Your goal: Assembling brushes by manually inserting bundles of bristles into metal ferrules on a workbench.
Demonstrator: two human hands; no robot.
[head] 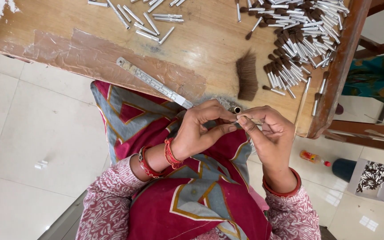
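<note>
- So the left hand [198, 131] and right hand [267, 133] meet just off the near edge of the wooden table [201, 40], over the person's lap.
- Both hands are curled in tight, thumb and forefinger tips pinched together on a small metal tube [236, 110] that sits right between them. The rest of the fingers are folded loosely. Can't really tell which hand has the firmer hold, the piece is tiny and mostly covered.
- Just above the hands on the table edge there's a tuft of dark brown bristle hair [246, 75], fanned out flat.
- To the right of that, a big heap of finished brush tips [303, 40], silvery tubes with dark hair ends, piled every which way.
- Up top left, a looser scatter of empty metal tubes [147, 18], no hair in them.
- A steel ruler [154, 83] lies slanted along the table edge, its near end almost at the left hand.
- Red bangles on both wrists, patterned red and grey cloth [156, 115] across the lap.
- On the floor at right, a small box [373, 178] with more dark-tipped pieces, next to a little bottle [313, 157].
</note>
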